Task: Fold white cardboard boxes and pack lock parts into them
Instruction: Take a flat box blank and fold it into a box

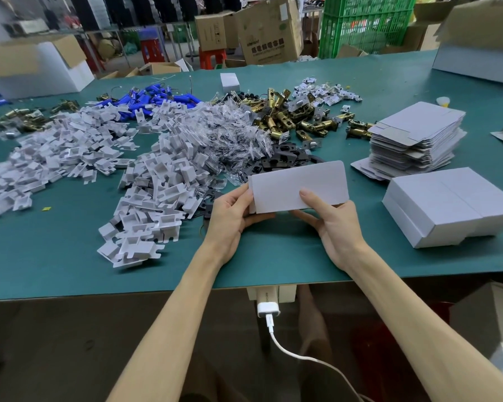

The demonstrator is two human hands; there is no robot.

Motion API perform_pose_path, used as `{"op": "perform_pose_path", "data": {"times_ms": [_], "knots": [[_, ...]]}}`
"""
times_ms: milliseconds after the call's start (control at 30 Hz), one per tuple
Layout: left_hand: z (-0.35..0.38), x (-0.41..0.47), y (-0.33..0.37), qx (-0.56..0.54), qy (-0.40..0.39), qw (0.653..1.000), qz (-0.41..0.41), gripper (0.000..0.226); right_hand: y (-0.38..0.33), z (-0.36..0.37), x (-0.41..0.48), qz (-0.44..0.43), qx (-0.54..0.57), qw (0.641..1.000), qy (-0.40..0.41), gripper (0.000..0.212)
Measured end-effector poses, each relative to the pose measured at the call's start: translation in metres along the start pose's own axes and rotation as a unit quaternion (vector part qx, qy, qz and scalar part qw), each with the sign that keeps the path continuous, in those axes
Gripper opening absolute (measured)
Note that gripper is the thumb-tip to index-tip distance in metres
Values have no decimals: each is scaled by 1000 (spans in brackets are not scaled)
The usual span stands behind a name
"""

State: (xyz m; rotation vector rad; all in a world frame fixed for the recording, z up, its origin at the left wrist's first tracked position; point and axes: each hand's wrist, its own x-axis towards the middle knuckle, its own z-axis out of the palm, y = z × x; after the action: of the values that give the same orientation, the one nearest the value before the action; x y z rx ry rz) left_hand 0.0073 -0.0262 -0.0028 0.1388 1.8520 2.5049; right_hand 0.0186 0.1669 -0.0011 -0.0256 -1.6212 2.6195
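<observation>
A heap of white cardboard inserts [145,181] sprawls on the green table [70,256] left of the left hand [230,211]. Folded white boxes [447,204] sit right of the right hand [334,224]. Both hands pinch a flat white box [299,184] held between them, one at each end.

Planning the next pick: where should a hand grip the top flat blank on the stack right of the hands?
Likely take the top blank by its near edge, coming from the person's side, thumb above, fingers below. It lies flat on the stack, so only the thin edge gives a pinch. The right hand is nearest.
</observation>
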Motion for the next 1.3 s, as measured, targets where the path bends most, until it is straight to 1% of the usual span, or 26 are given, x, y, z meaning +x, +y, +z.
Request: {"op": "perform_pose_path", "data": {"times_ms": [133,300,600,833,933,1033,1100,1167,1300], "knots": [[1,1,0,1,-18,1000,-7,38,0,1,-1,-6,-6,1000,2,16],[0,1,-3,25,-34,999,11,36,1,2,-1,-12,-5,1000,8,16],[0,0,-3,44,-61,997,22,35,2,2,-1,-20,-15,1000,5,26],[0,-1,-2,65,-67,995,36,42,0,6,-4,-24,-13,1000,-3,29],[2,0,-2,56,-37,997,32,45,1,7,-4,-25,-21,999,-11,35],[1,2,-4,51,-2,998,29,39,4,7,-4,-29,-52,997,-43,28],[1,1,-5,58,2,998,31,32,5,7,-4,-38,-75,994,-68,20],[1,0,-4,56,-3,998,28,31,6,6,-4,-50,-87,992,-82,22],[2,0,-2,55,6,998,29,33,4,7,-5,-51,-78,992,-84,21]]}}
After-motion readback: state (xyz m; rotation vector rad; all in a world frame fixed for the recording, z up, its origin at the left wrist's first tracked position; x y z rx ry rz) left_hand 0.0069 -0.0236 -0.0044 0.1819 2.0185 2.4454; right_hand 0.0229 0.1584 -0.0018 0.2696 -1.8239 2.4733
